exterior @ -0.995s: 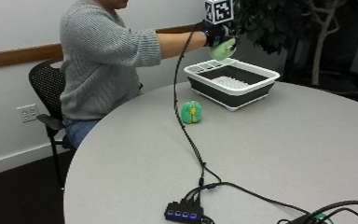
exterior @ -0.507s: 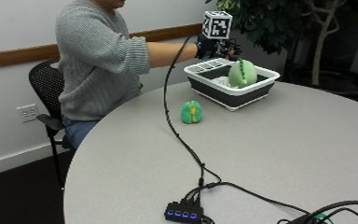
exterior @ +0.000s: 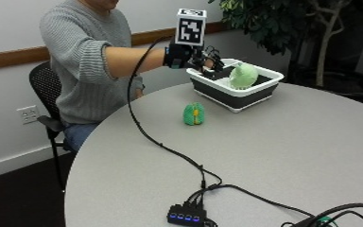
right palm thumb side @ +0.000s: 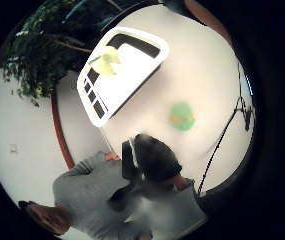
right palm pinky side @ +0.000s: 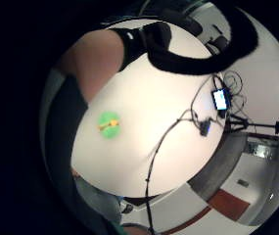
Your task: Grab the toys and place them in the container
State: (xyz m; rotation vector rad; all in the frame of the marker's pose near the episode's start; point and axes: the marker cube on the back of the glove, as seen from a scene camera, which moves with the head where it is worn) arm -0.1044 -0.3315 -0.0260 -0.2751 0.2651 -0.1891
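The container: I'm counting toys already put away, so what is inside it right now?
One pale green toy leans inside the white and black container. The near wall hides its floor in the outside view; the thumb side palm view shows nothing else inside.

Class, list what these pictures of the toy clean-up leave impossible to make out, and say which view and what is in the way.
- Gloved right hand: outside view, finger pose too small and dark to tell.
- Pale green toy in the container: its lower part is hidden by the container wall.
- Green toy on the table: too blurred in both palm views to identify.
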